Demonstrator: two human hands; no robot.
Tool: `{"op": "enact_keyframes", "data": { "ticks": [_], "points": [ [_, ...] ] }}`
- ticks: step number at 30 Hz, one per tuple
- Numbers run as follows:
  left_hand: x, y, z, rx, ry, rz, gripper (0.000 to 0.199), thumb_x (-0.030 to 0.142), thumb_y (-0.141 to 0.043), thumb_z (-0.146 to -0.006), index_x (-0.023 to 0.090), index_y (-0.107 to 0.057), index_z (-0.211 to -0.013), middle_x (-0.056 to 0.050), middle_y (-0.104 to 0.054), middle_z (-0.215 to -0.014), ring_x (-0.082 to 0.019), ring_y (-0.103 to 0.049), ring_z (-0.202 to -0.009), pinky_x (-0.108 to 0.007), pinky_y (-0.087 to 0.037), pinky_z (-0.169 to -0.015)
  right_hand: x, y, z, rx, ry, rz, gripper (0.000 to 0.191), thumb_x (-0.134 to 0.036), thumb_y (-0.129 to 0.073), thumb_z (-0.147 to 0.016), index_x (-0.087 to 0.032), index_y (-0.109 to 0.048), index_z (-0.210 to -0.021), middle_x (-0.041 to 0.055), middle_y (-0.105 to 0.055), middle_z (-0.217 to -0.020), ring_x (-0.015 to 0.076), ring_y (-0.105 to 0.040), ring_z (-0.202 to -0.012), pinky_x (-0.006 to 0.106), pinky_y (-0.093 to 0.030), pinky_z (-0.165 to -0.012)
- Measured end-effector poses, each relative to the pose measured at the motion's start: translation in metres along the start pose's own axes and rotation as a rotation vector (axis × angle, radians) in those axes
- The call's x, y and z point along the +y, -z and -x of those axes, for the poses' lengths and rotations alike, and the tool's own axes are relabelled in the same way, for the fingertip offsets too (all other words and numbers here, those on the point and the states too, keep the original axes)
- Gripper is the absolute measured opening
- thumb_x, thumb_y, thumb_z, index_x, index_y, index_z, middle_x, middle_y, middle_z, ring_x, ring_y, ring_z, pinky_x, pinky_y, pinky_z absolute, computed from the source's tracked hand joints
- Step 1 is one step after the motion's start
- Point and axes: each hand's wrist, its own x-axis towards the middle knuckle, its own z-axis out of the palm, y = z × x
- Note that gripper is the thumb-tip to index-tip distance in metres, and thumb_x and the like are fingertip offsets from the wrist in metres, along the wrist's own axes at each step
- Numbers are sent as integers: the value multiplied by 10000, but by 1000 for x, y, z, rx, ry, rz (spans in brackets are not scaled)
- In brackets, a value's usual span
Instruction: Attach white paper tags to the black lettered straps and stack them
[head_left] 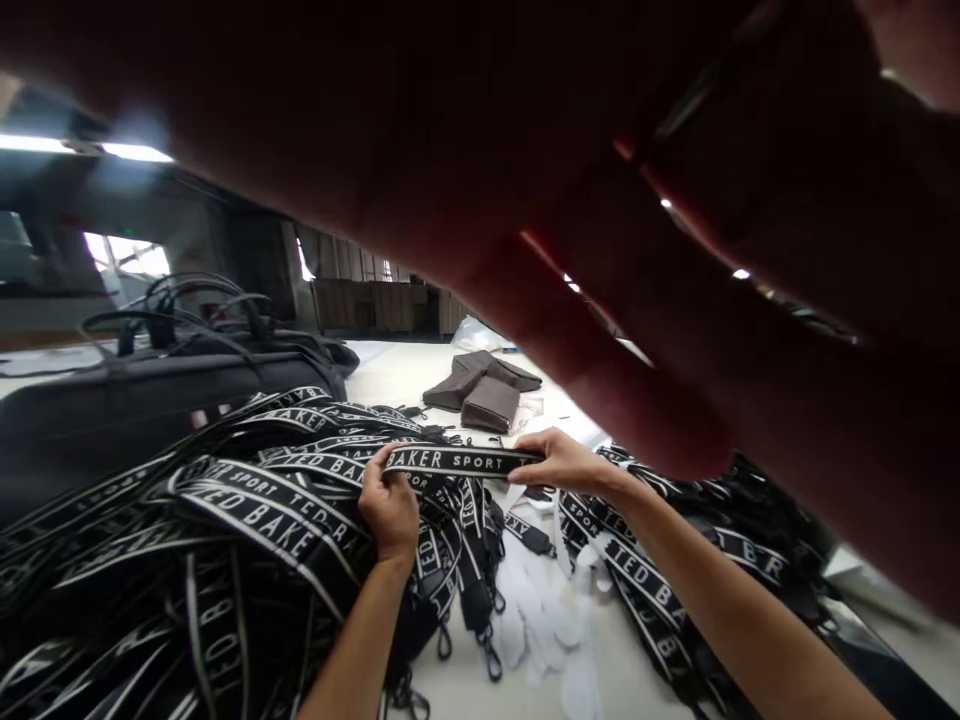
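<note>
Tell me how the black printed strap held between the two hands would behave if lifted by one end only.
The strap is probably floppy: only the stretch between the left hand and right hand is straight, while the piled straps curve and droop. Being thin webbing, it likely weighs little.

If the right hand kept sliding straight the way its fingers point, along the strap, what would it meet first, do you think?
Probably the left hand, which pinches the other end of the same lettered strap. The right hand points leftward along it, and nothing else shows between them.
</note>
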Motion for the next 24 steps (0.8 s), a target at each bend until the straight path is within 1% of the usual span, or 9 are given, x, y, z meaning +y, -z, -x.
{"op": "enact_keyframes", "data": {
  "ticks": [2, 5, 8, 11, 14, 16, 18, 21, 24],
  "points": [
    [1, -3, 3, -100, -13, -12, 306, 278, -603, -827, 211, -669, -1118, -91, -668, -1145, -249, -622, -1073, -409, -438, -1032, -12, 0, -5, 165, 129, -99, 318, -402, -811, -722, -134, -657, -798, -19, -592, -622, 86, -522, -535, 202, -418, -514],
    [4, -10, 16, -341, -9, -16, 391, 272, -705, -766, 225, -667, -1151, -87, -676, -1157, -263, -625, -1097, -420, -436, -1046, -40, -2, -15, 281, 282, -235, 330, -402, -825, -707, -139, -637, -774, -6, -612, -643, 97, -539, -566, 217, -456, -558],
    [10, -16, 29, -619, 23, 12, 601, 301, -728, -759, 226, -543, -1326, -106, -615, -1295, -276, -555, -1230, -448, -366, -1115, -61, -8, -24, 285, 365, -313, 345, -406, -837, -695, -141, -634, -781, -4, -620, -666, 104, -556, -603, 220, -480, -592],
    [15, -19, 37, -729, 62, -23, 758, 343, -754, -722, 174, -444, -1392, -150, -552, -1372, -302, -499, -1295, -464, -352, -1122, -68, -21, -31, 207, 378, -376, 358, -416, -822, -725, -132, -632, -833, 10, -641, -692, 106, -572, -618, 208, -487, -584],
    [15, -22, 44, -728, 58, -98, 685, 368, -738, -724, 140, -495, -1323, -158, -630, -1245, -306, -575, -1191, -458, -414, -1067, -68, -37, -30, 101, 361, -452, 373, -429, -798, -760, -120, -615, -860, 28, -654, -716, 103, -585, -597, 192, -492, -544],
    [12, -25, 47, -670, 25, -130, 518, 365, -661, -785, 142, -563, -1242, -143, -680, -1122, -300, -622, -1100, -462, -436, -1039, -69, -47, -26, 46, 354, -502, 381, -436, -797, -762, -126, -597, -855, 23, -653, -713, 105, -596, -568, 191, -500, -512],
    [9, -26, 47, -590, -8, -138, 375, 336, -571, -840, 144, -614, -1160, -141, -694, -1062, -302, -627, -1081, -475, -430, -1043, -73, -54, -21, 6, 349, -525, 375, -438, -792, -769, -133, -586, -842, 17, -655, -712, 108, -604, -534, 192, -500, -478],
    [9, -24, 41, -504, -42, -110, 300, 292, -493, -886, 149, -642, -1104, -146, -695, -1064, -301, -612, -1118, -471, -423, -1055, -86, -53, -13, -2, 357, -527, 334, -420, -753, -817, -128, -592, -801, 20, -653, -706, 92, -584, -488, 184, -486, -448],
    [19, -18, 32, -411, -101, -67, 296, 292, -470, -917, 166, -650, -1115, -131, -681, -1146, -280, -589, -1170, -445, -390, -1096, -103, -43, -9, 2, 405, -570, 273, -340, -775, -808, -118, -617, -791, 21, -660, -725, 76, -578, -516, 174, -504, -491]
  ]
}}
